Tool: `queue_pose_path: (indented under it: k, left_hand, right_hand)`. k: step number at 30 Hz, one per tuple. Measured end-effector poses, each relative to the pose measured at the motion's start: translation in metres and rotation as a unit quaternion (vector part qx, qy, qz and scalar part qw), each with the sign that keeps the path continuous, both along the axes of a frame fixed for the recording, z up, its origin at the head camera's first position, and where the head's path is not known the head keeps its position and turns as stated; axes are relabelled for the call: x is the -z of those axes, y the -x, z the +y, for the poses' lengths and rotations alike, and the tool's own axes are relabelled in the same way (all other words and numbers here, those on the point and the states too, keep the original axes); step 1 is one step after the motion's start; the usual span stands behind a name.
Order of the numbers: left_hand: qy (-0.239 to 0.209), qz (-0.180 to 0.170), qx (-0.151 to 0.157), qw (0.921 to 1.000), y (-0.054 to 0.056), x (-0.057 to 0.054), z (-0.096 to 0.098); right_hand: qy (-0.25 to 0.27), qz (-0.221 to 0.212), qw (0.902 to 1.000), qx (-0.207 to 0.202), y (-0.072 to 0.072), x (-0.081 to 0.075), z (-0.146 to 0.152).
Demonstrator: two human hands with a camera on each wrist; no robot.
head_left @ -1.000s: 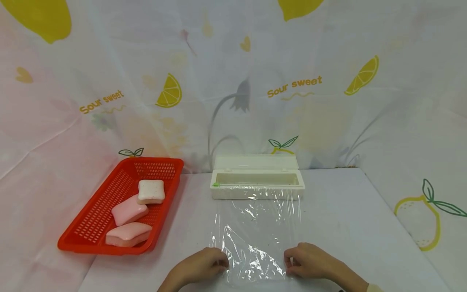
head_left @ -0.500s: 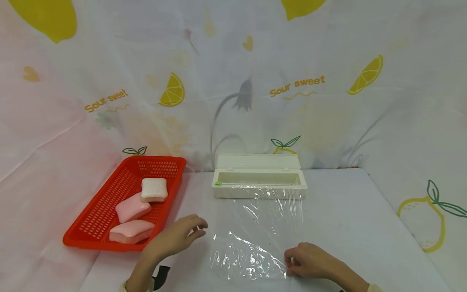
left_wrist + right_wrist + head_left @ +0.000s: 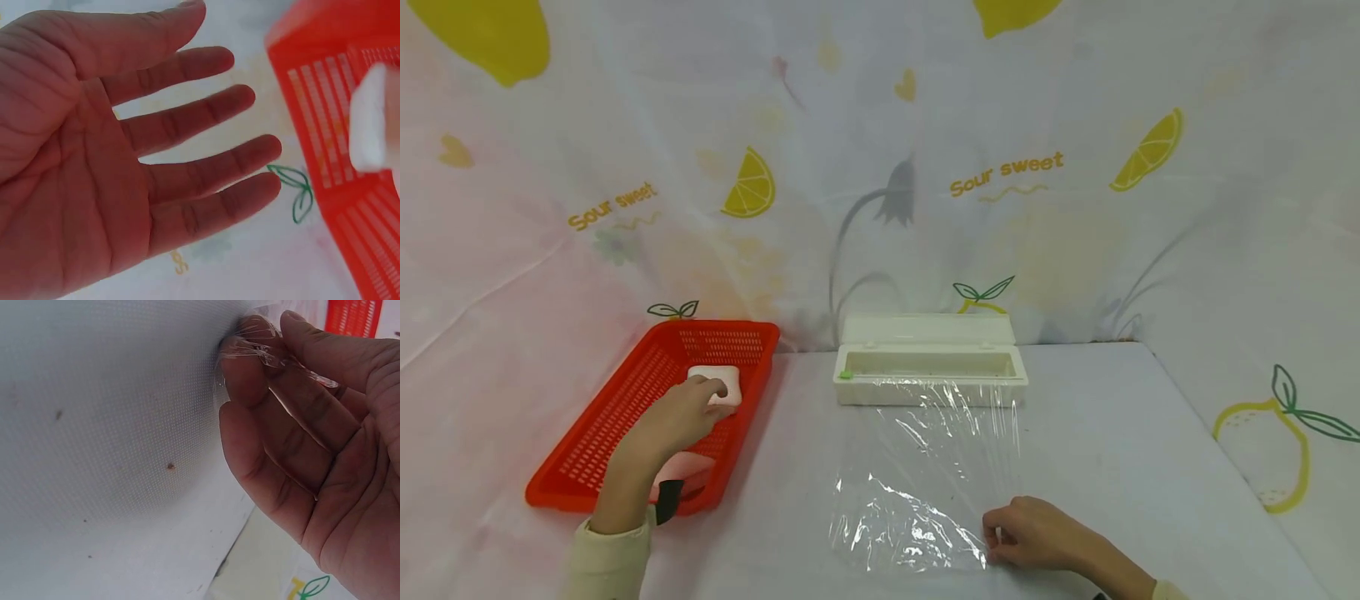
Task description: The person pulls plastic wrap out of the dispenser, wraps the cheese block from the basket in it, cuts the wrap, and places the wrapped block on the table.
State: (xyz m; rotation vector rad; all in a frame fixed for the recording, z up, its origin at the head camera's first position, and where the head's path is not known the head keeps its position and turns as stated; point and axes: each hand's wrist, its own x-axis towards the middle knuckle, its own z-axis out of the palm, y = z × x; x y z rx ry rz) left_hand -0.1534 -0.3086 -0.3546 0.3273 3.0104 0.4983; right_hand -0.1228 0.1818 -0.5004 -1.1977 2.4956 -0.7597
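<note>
My left hand point(image 3: 681, 417) reaches over the red basket point(image 3: 760, 400), its fingertips overlapping a white bar of soap point(image 3: 726, 383) in the head view. The left wrist view shows the left hand point(image 3: 125, 137) with fingers straight and spread, holding nothing, and the white soap point(image 3: 372, 125) at the right edge. A pink bar of soap point(image 3: 688, 471) lies partly hidden behind my wrist. At the front, my right hand point(image 3: 1033, 533) pinches the near right corner of a clear sheet of cling film point(image 3: 917, 492). In the right wrist view, crinkled film point(image 3: 269, 353) sits between thumb and fingers.
A white cling film dispenser point(image 3: 928, 392) stands at the back of the white table point(image 3: 1120, 442), its lid raised, a green slider point(image 3: 846, 375) at its left end. The film stretches from its front edge. A lemon-print cloth point(image 3: 865, 125) hangs behind.
My left hand has let go of the film's left corner and moved left and forward over the basket. The right hand keeps its hold on the film and stays in place.
</note>
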Motion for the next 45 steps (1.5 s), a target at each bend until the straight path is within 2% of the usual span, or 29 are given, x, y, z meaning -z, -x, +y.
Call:
queue_pose_path:
  k: [5, 8, 10, 13, 18, 20, 22, 25, 28, 37, 40, 45]
  left_hand:
    - [0.020, -0.041, -0.033, 0.9984, 0.001, 0.010, -0.030]
    - [0.018, -0.070, -0.046, 0.9963, -0.002, 0.016, -0.044]
    - [0.009, -0.101, -0.061, 0.9930, -0.004, 0.021, -0.052]
    - [-0.003, -0.155, -0.081, 0.9846, -0.008, 0.027, -0.059]
    - [-0.034, -0.232, -0.136, 0.9626, -0.015, 0.035, -0.065]
    - [-0.035, -0.246, -0.155, 0.9561, -0.016, 0.034, -0.064]
    - [-0.034, -0.253, -0.163, 0.9530, -0.017, 0.034, -0.063]
    - [-0.010, -0.249, -0.159, 0.9553, -0.016, 0.034, -0.063]
    - [-0.004, -0.251, -0.159, 0.9548, -0.015, 0.035, -0.063]
    - [-0.008, -0.235, -0.159, 0.9588, -0.015, 0.033, -0.058]
    - [0.000, -0.208, -0.152, 0.9662, -0.017, 0.028, -0.054]
    - [0.062, -0.112, -0.140, 0.9818, -0.020, 0.014, -0.044]
  right_hand:
    - [-0.001, -0.013, 0.9999, 0.002, -0.002, -0.001, -0.001]
    - [0.000, -0.014, 0.9999, 0.002, -0.002, -0.001, -0.001]
    - [0.002, -0.012, 0.9999, 0.002, -0.002, -0.001, -0.001]
    - [0.002, -0.008, 1.0000, 0.003, -0.002, 0.000, 0.000]
    - [0.004, 0.003, 1.0000, 0.001, -0.002, 0.002, 0.001]
    - [0.005, 0.008, 1.0000, 0.001, -0.003, 0.002, 0.001]
    - [0.004, 0.009, 0.9999, 0.003, -0.003, 0.002, 0.002]
    - [0.002, 0.011, 0.9999, 0.005, -0.004, 0.003, 0.002]
    - [0.002, 0.010, 0.9999, 0.005, -0.003, 0.004, 0.002]
    - [0.006, 0.004, 1.0000, 0.005, -0.003, 0.005, 0.002]
    - [0.008, 0.007, 0.9999, 0.004, -0.002, 0.005, 0.002]
    - [0.006, -0.007, 0.9999, 0.006, -0.002, 0.006, 0.002]
